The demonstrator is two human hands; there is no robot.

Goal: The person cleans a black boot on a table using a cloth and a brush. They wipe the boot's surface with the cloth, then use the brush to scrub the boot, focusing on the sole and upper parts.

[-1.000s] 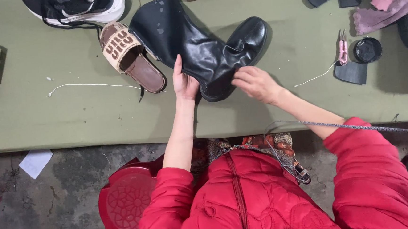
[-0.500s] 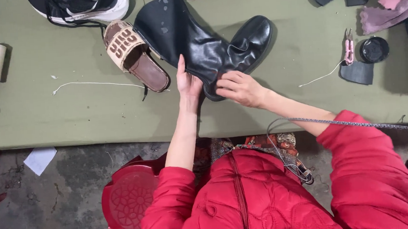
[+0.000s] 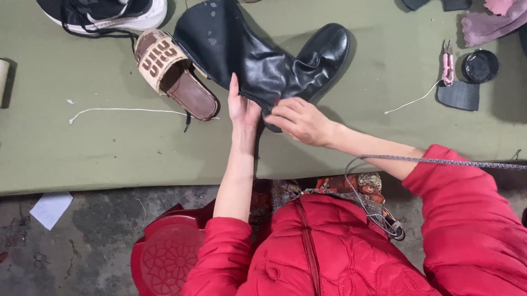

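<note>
On green table, left hand flat, right hand fingers pinching black boot.

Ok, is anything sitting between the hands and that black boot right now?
Nothing visible does. The left hand and the right hand both rest directly on the black boot at its heel end. The brown slide sandal lies just beside it to one side, not in between.

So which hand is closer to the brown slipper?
Left. The left hand rests on the black boot just beside the brown slipper; the right hand is farther off, at the boot's heel.
</note>
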